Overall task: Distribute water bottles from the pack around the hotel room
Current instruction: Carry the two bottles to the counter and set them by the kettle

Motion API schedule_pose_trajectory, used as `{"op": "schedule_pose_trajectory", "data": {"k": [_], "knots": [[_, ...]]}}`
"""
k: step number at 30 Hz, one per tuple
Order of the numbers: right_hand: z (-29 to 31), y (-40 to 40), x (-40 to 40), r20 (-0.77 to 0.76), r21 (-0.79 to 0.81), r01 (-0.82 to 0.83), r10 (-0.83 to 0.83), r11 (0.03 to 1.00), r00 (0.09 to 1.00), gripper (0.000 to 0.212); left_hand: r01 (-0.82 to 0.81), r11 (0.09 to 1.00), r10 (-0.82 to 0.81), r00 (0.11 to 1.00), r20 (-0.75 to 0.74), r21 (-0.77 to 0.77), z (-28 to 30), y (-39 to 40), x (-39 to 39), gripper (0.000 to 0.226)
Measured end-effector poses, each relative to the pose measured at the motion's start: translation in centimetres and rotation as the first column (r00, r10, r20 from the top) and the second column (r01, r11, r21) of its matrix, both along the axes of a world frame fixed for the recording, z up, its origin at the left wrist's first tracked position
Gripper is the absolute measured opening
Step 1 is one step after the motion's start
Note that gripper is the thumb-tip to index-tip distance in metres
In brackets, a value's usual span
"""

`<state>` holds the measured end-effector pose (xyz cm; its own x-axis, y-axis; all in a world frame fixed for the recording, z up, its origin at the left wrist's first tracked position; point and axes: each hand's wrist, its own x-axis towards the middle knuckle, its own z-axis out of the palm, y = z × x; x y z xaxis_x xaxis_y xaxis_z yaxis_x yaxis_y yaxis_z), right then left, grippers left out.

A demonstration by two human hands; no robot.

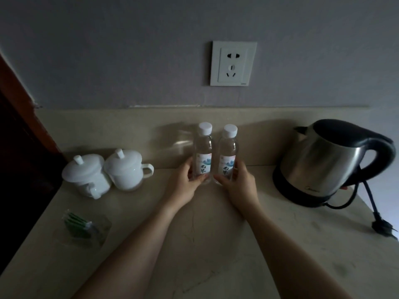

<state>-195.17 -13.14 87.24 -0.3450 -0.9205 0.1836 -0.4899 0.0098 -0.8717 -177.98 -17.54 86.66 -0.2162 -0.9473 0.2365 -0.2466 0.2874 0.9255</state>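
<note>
- Left hand (187, 182) grips the left water bottle (203, 155); right hand (236, 184) grips the right water bottle (227, 157), both upright on the bench (216, 244).
- Labels carry brushed Chinese characters, too blurred to read.

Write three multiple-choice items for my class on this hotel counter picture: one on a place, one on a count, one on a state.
1. Where does the kettle stand?
A. right of the bottles
B. between the cups
C. on the floor

2. How many lidded white cups are there?
A. one
B. two
C. four

3. What is the state of the kettle's plug?
A. in the wall socket
B. lying loose on the counter
C. hidden inside a cup

Answers:
1 A, the kettle is right of both water bottles.
2 B, two cups stand side by side at the left.
3 B, the wall socket is empty and the plug lies on the counter.
</note>
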Motion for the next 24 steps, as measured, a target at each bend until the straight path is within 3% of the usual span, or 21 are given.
{"op": "schedule_pose_trajectory", "data": {"k": [12, 15, 18, 20, 22, 24], "knots": [[-0.3, -1.6, 0.1, -0.016, -0.025, 0.004, -0.005, 1.000, 1.000, 0.043, -0.113, 0.987, 0.112, 0.994, -0.016, -0.110, -2.2, -1.4, -0.5, 0.050], [-0.5, -1.8, -0.2, -0.028, -0.030, -0.035, 0.034, 0.999, 0.999, 0.046, -0.116, 0.993, 0.115, 0.993, -0.022, -0.035, -1.8, -0.9, -0.8, 0.052], [-0.4, -1.5, -0.4, 0.015, -0.005, -0.094, 0.094, 0.996, 0.995, 0.063, -0.182, 0.982, 0.182, 0.983, 0.001, 0.052, -1.7, 0.2, -0.9, 0.068], [0.3, -0.2, -0.4, 0.047, -0.037, -0.065, 0.066, 0.997, 0.997, 0.079, -0.338, 0.940, 0.337, 0.941, 0.037, 0.038, -0.9, 1.9, -0.5, 0.081], [1.8, 1.9, -0.2, 0.030, -0.139, 0.033, -0.029, 0.990, 0.999, 0.073, -0.458, 0.887, 0.459, 0.888, 0.014, -0.055, 1.3, 4.8, 0.0, 0.057], [4.5, 4.2, 1.5, 0.080, -0.310, 0.044, -0.020, 0.950, 0.997, 0.044, -0.517, 0.840, 0.522, 0.853, -0.014, -0.165, 4.3, 8.5, 1.1, 0.034]]}}
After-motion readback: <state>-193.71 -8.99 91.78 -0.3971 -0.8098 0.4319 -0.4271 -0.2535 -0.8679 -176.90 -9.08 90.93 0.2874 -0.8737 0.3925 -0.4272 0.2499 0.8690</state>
